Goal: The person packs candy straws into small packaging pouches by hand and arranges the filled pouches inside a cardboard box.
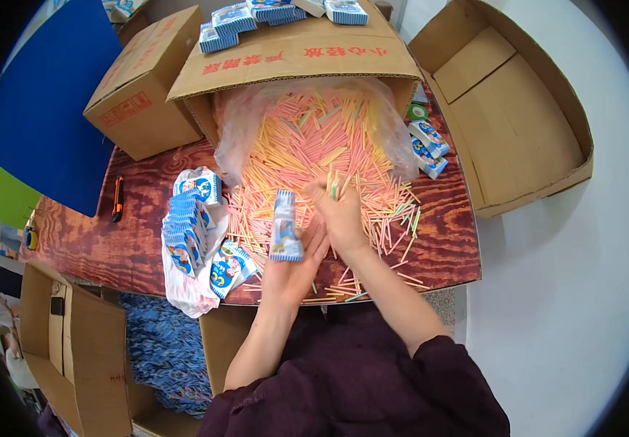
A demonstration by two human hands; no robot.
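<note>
- Dark purple sleeves reach toward the worktop from its near edge.
- Below the near left edge, an open carton stands beside a mass of blue wrappers.
- Left hand: palm up, holding one blue-and-white packet lengthwise, just in front of the stick pile.
- Right hand: closed on a small bunch of sticks, tips upward, touching or nearly touching the left hand; exact contact cannot be told.
- Left of the hands, a white plastic bag lies under and around stacked packets.
- Farther left, an orange-and-black utility knife lies on the worktop.
- Beyond the hands, pink, yellow and green sticks spill from a plastic-lined carton lying on its side.
- More packets rest on that carton.
</note>
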